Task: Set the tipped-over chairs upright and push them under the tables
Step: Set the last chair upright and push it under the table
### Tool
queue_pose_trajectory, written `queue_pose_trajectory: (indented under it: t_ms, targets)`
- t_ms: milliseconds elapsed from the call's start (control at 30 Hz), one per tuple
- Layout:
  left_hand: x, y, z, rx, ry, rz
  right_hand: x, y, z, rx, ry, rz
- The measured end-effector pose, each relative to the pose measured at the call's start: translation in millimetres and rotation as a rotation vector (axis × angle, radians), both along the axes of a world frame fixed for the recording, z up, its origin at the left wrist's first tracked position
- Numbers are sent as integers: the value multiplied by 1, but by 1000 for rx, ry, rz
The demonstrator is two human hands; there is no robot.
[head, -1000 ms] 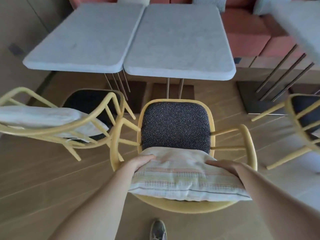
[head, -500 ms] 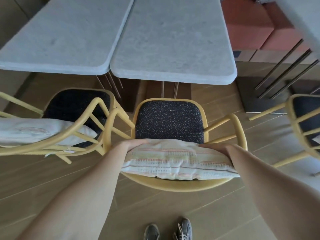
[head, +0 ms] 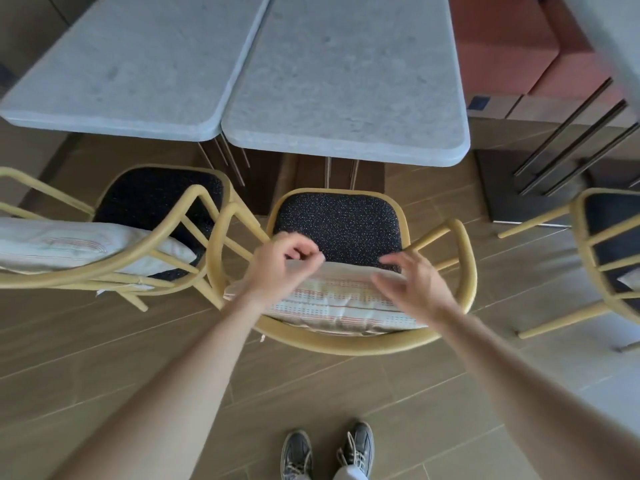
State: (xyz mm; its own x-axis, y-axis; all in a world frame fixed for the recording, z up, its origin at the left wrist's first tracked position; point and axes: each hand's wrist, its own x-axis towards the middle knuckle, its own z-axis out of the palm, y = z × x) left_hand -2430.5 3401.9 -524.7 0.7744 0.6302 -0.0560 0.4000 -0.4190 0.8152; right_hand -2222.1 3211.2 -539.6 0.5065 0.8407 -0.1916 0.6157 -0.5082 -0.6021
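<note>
A yellow-framed chair (head: 464, 258) with a dark speckled seat stands upright just in front of the right grey table (head: 346, 81). A striped cushion (head: 339, 306) leans against its curved backrest. My left hand (head: 280, 268) hovers over the cushion's top left edge with loosely curled fingers and holds nothing. My right hand (head: 412, 282), blurred, floats above the cushion's right side with fingers spread. The seat's front edge lies close to the table's near edge.
A second yellow chair (head: 194, 199) with a pale cushion stands to the left, in front of the left grey table (head: 131, 64), its arm touching the middle chair's. A third chair (head: 588, 244) and dark table legs (head: 571, 147) are on the right. My shoes (head: 325, 452) are on the tiled floor.
Both hands have let go of the cushion and chair back and lifted off it. The chair has moved closer to the table.
</note>
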Motion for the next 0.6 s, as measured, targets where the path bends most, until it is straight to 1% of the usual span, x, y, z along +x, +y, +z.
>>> queue_pose_trajectory:
  t_ms: [33,67,100,133,200,233,300,400,467,533,600]
  targets:
    - [-7,-23,4,105,-51,-96,-22,-13,7,146,-113,94]
    - [-15,-47,5,182,-49,-199,-42,-27,11,206,-187,185]
    - [-23,-68,3,249,22,-304,-61,-41,14,187,-229,265]
    - [-31,-84,-2,314,152,-399,-75,-51,15,99,-250,328]
    - [-45,-99,-12,439,458,-497,-89,-61,13,-109,-286,379]
    - [-46,-101,-16,485,554,-507,-92,-58,13,-171,-299,381]
    - [-36,-94,-16,548,634,-496,-94,-43,12,-246,-304,401]
    - [-13,-84,-12,585,771,-504,-91,-14,8,-438,-324,468]
    - [-10,-83,-14,572,861,-530,-88,-5,5,-564,-352,509]
    - [-10,-79,-15,568,854,-554,-86,-3,0,-602,-347,516]
    - [-10,-76,-15,578,824,-583,-84,-3,-7,-576,-378,508]
